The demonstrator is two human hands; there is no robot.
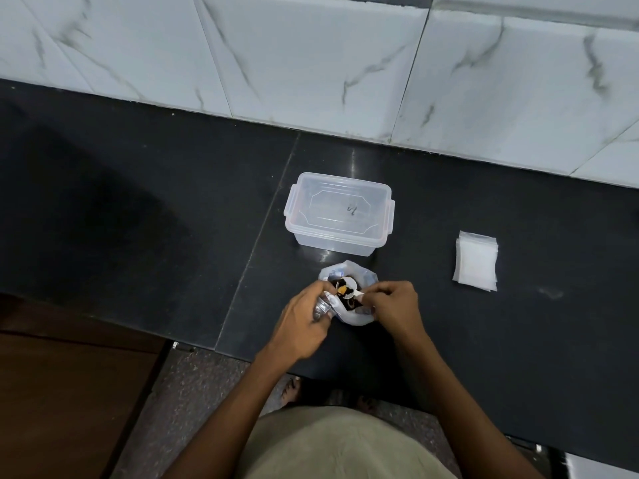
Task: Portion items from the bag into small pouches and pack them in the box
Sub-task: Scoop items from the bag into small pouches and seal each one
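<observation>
One dark stone counter (pixel 484 209) carries everything, backed at the far side by a marbled tile wall (pixel 311 57). At its middle a clear plastic box (pixel 337 216) is seen with its lid on, so it must be opened before any packing. To the right, well apart, a stack of small pouches (pixel 476 261) lies flat and untouched. Just near of the box, the bag (pixel 349 292) is held open: its left rim is gripped by the left hand (pixel 304 323), fingers curled round crumpled plastic, while the right hand (pixel 394 307) is closed in a pinch at the right rim. Dark items with an orange piece (pixel 343 289) are visible inside. The mouth is best kept wide and steady, so that a small portion can be drawn out without spilling.
</observation>
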